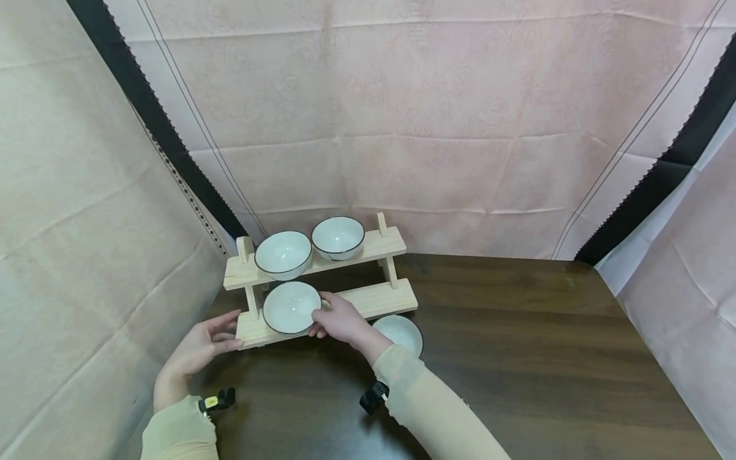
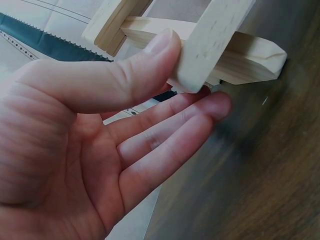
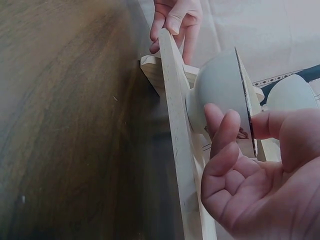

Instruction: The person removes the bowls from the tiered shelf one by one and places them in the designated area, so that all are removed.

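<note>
A two-tier wooden rack [image 1: 376, 299] stands at the back of the table. My right hand [image 1: 345, 321] holds a white, dark-rimmed bowl [image 1: 292, 308] by its right side, on the left part of the lower shelf. In the right wrist view, thumb and fingers of the right hand [image 3: 265, 175] pinch the rim and outer wall of that bowl [image 3: 217, 90]; its foot meets the shelf. My left hand [image 1: 201, 348] is at the left end of the lower shelf. The left wrist view has its thumb on the shelf [image 2: 210, 47] and its fingers underneath.
Two similar bowls, a left one [image 1: 283, 254] and a right one [image 1: 338, 237], sit on the upper shelf. Another bowl [image 1: 399, 333] is on the dark wooden table [image 1: 546, 345], partly behind the right forearm. Pale cloth [image 1: 425, 96] hangs behind and at both sides.
</note>
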Demonstrator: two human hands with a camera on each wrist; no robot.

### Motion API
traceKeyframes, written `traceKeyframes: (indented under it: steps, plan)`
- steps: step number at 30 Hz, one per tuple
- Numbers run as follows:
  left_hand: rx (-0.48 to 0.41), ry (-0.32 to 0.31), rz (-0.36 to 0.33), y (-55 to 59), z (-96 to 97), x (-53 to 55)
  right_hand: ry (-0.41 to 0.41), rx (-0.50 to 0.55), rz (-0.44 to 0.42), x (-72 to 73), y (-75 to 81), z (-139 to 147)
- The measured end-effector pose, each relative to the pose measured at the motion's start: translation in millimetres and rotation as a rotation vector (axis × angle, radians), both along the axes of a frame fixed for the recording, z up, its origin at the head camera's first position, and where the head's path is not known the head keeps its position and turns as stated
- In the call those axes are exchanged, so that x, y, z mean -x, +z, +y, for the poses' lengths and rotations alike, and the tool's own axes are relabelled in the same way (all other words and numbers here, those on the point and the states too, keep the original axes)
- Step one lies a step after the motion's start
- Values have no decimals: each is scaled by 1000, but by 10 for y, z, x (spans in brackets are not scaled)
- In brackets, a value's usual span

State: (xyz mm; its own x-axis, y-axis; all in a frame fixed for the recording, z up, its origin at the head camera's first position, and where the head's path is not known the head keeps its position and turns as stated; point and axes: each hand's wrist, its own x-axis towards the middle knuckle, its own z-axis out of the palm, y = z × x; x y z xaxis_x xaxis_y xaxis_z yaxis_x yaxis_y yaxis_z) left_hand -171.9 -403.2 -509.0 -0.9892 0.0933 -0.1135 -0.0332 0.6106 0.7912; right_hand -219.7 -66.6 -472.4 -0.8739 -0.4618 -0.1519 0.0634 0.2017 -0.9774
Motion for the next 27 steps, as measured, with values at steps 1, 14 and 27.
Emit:
traceKeyframes:
  steps: [1, 14, 27]
  plan:
    - [3, -1, 0, 0, 0, 0, -3, 4, 0, -1, -1, 1]
    - [-33, -20, 21, -16, -11, 6, -18, 26, -12, 5, -27, 56]
    - [-15, -17, 28, -2, -6, -2, -21, 55, -13, -14, -55, 89]
